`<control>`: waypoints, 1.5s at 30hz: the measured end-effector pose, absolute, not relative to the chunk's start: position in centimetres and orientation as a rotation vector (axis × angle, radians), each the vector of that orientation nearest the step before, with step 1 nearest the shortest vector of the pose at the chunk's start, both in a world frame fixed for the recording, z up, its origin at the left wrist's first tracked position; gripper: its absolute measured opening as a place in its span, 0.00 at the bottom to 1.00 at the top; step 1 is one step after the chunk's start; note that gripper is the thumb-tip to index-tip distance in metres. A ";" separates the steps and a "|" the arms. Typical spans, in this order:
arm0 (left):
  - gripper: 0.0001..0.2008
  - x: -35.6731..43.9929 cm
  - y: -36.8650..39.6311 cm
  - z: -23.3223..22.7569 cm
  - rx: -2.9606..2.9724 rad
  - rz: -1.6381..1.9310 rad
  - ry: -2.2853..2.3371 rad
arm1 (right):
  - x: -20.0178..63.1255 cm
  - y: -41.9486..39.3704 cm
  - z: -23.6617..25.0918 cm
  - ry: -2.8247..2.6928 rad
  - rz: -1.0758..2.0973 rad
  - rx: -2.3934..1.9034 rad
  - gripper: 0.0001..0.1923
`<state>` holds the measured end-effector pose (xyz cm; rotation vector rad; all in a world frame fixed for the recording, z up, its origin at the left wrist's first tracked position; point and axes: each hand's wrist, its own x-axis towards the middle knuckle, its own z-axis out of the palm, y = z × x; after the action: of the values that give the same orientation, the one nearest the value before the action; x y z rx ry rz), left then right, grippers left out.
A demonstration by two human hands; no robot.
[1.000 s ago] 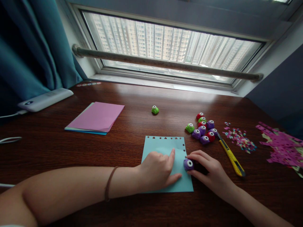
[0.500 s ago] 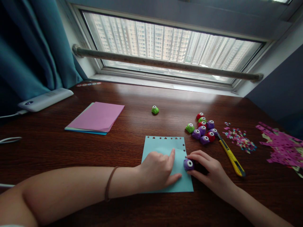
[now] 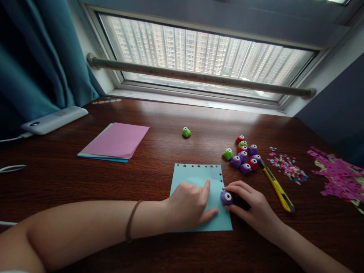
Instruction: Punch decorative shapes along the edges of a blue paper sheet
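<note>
Step in hand: punching a border along the right edge of the blue sheet (image 3: 196,176), judging by the row of small cut-outs already running across its far edge and starting down the right side.

Left hand (image 3: 189,204): pressing flat on the sheet, fingers together and spread over the paper, pinning it to the counter (image 3: 159,121).

Right hand (image 3: 250,206): gripping the purple punch (image 3: 226,197), fingers clamped around it at the sheet's right edge, near corner.

Next move, as a judgement: calling for a firm downward press, then sliding the punch nearer along the edge while keeping the spacing even and the sheet still.

Lying right of the sheet: spare punches (image 3: 244,155), yellow knife (image 3: 277,187), confetti (image 3: 288,167), pink scraps (image 3: 337,174). Sitting far centre: lone green punch (image 3: 186,132). Lying far left: paper stack (image 3: 116,142).

Hard to make out: punch slot and paper edge inside it, hidden under the right fingers; cut-out shapes too small for telling apart with certainty; near corner of the sheet covered by the left hand.
</note>
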<state>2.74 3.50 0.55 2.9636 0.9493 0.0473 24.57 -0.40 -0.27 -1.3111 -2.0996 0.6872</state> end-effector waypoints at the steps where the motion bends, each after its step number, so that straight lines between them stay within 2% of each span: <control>1: 0.34 2.7 3.5 0.6 2.965 0.046 0.948 | 24.5 -0.4 -0.2 -2.095 0.692 -1.315 0.13; 45: 0.34 2.6 3.5 0.5 2.962 0.045 0.949 | 24.6 -0.4 -0.4 -2.096 0.748 -1.302 0.15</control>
<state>2.65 3.50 0.52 2.9618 0.9489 0.0454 24.64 -0.42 -0.38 -1.3016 -2.0963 0.7481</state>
